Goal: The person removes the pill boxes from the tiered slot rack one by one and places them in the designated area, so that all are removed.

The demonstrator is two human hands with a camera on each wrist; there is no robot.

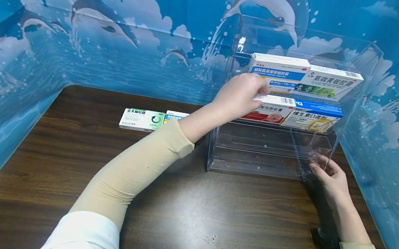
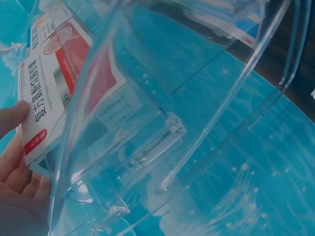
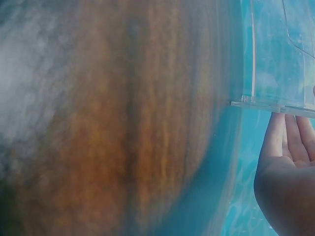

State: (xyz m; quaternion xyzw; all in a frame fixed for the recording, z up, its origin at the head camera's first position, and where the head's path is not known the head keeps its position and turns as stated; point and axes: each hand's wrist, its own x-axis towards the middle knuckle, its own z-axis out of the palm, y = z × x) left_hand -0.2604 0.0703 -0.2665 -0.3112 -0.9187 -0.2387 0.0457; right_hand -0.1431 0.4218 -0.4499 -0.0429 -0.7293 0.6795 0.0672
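My left hand [image 1: 241, 93] pinches the left end of a white-and-red medicine box [image 1: 272, 115] on the middle tier of a clear acrylic display rack [image 1: 257, 169]. In the left wrist view, the thumb lies on the printed face of that medicine box [image 2: 47, 98], with other fingers at its end. A white-and-blue vitamin D box [image 1: 312, 117] stands directly right of it. One tier up are a blue-and-white capsule box [image 1: 279, 74] and a white-and-green capsule box [image 1: 327, 83]. My right hand [image 1: 331, 178] grips the rack's lower right side panel [image 3: 275, 106].
Left of the rack, a white-and-green box [image 1: 142, 120] and a blue-and-white box [image 1: 174, 115] lie on the dark wooden table [image 1: 210, 224]; my left forearm partly covers the second. A blue dolphin-print curtain [image 1: 118, 57] encloses the back and sides.
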